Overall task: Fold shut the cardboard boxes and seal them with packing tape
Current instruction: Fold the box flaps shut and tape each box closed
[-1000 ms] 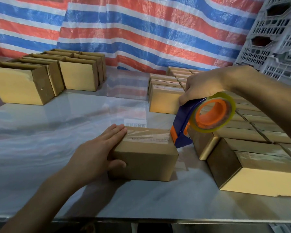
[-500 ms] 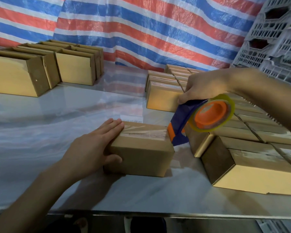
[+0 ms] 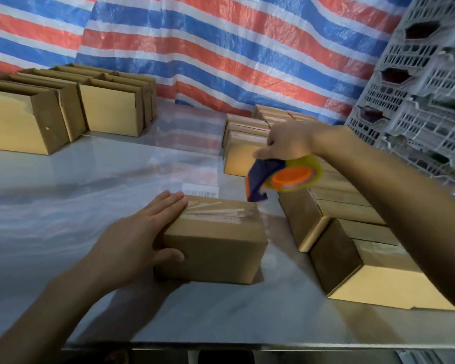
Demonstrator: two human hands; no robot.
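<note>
While the left grip (image 3: 142,237) lay over the left end of the cardboard box (image 3: 221,248), fingers straight and together on the top face and thumb stretched along the near face, it curled round nothing and simply pressed the box against the tabletop (image 3: 76,195). The box sat with its flaps shut, near the middle of the near edge, and a strip of clear packing tape (image 3: 221,212) ran along the top from beside the fingertips to the right end, wrinkled in places. The right grip (image 3: 289,141) was clenched round the tape dispenser (image 3: 281,179), a blue body with an orange hub and a yellowish roll of tape, held tilted in the air just over the far right corner of the box; the dispenser was blurred, and whether its blue nose touched the cardboard could not be told. Just behind the box a white barcode label (image 3: 200,193) lay on the tabletop. Along the right edge, rows of closed boxes (image 3: 352,206) stood packed side by side, the nearest one just beside the right end of the held box but apart from it. Toward the far left corner stood a cluster of open-topped boxes (image 3: 24,122). Behind the far edge hung a tarpaulin (image 3: 221,48) striped red, blue and white, and grey plastic crates (image 3: 426,88) were stacked at the far right corner.
</note>
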